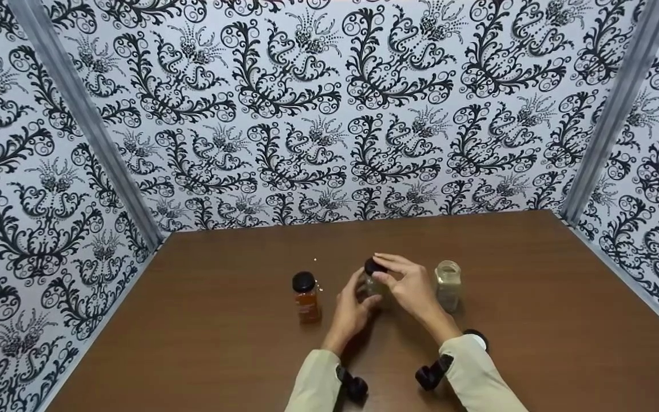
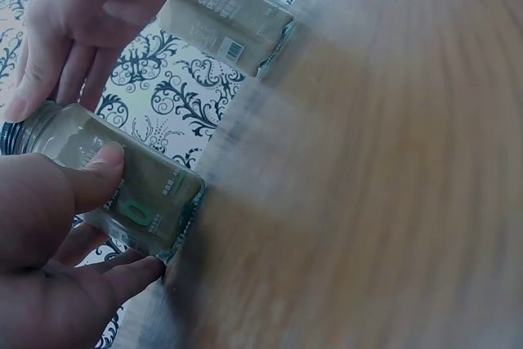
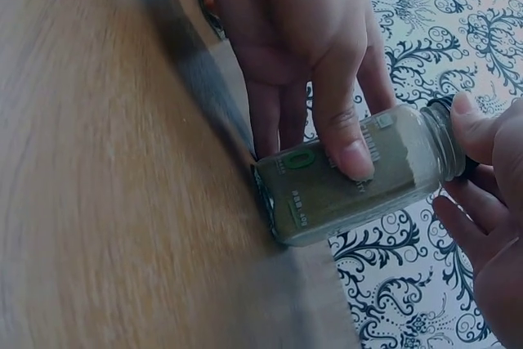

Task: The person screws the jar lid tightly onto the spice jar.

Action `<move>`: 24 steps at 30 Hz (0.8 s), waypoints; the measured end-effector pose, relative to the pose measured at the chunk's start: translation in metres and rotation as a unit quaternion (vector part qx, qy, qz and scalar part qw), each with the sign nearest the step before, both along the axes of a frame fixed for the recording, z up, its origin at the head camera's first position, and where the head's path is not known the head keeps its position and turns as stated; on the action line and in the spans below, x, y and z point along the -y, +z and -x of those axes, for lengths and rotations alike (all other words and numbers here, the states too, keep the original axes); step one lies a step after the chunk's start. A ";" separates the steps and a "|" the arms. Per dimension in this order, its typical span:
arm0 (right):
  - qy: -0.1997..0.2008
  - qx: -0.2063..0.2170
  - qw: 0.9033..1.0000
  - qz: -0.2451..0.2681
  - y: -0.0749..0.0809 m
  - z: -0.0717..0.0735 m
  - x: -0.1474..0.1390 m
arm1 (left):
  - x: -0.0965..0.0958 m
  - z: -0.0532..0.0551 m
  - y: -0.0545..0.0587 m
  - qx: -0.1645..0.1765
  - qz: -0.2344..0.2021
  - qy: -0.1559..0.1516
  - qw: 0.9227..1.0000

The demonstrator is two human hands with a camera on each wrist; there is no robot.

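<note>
A clear glass spice jar with greenish-brown powder stands upright on the table between both hands. My left hand grips its body, thumb on the printed side and fingers behind. With thumb and fingers, my right hand pinches the black lid, which sits on the jar's neck. To the right, close to my right hand, stands a second jar of similar powder without a lid. Another black lid with a white inside lies beside my right forearm, partly hidden by the sleeve.
Left of my hands stands a jar of orange-red spice with a black lid. Small white specks lie next to it. The brown wooden table meets patterned walls at the back and sides.
</note>
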State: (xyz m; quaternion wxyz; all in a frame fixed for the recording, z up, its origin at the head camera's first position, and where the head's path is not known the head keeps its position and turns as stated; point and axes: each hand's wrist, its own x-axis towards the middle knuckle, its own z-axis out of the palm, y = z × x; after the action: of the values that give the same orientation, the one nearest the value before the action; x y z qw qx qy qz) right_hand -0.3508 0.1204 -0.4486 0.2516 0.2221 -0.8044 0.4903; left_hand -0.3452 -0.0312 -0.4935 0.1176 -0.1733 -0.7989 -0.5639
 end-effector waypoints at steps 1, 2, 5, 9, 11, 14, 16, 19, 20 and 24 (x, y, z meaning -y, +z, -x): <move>0.000 0.003 1.000 0.001 0.000 0.000 0.000 | 0.000 0.000 -0.001 -0.001 -0.001 0.000 1.000; 0.001 0.005 1.000 0.004 0.000 -0.001 0.000 | 0.000 0.000 -0.001 -0.001 -0.001 0.000 1.000; 0.004 0.011 1.000 0.013 0.000 -0.002 -0.001 | 0.000 0.000 -0.001 0.002 -0.002 0.002 1.000; 0.004 0.020 1.000 0.018 0.000 -0.002 -0.001 | 0.000 -0.001 0.000 0.003 0.005 0.007 1.000; 0.002 0.023 1.000 0.019 -0.001 -0.001 -0.001 | -0.001 -0.001 -0.001 0.001 0.005 0.008 1.000; 0.000 0.032 0.999 0.027 -0.001 -0.002 -0.001 | -0.001 -0.001 -0.001 -0.004 0.003 0.005 1.000; 0.001 0.036 0.999 0.033 0.000 -0.001 0.000 | -0.001 -0.001 -0.001 -0.011 0.001 0.004 1.000; 0.003 0.044 0.998 0.047 0.001 -0.002 0.001 | 0.000 -0.001 -0.001 -0.007 -0.002 0.003 1.000; 0.002 0.046 0.998 0.052 0.001 -0.002 0.002 | 0.000 -0.002 0.000 -0.005 -0.003 0.003 1.000; -0.001 0.061 0.996 0.070 0.002 -0.002 0.004 | 0.001 -0.002 0.001 -0.002 -0.002 0.003 1.000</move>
State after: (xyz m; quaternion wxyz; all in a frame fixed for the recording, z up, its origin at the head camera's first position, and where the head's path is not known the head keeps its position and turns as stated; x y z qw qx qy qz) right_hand -0.3485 0.1163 -0.4465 0.2172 0.1730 -0.7820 0.5580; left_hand -0.3430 -0.0318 -0.4925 0.1212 -0.1719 -0.7979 -0.5649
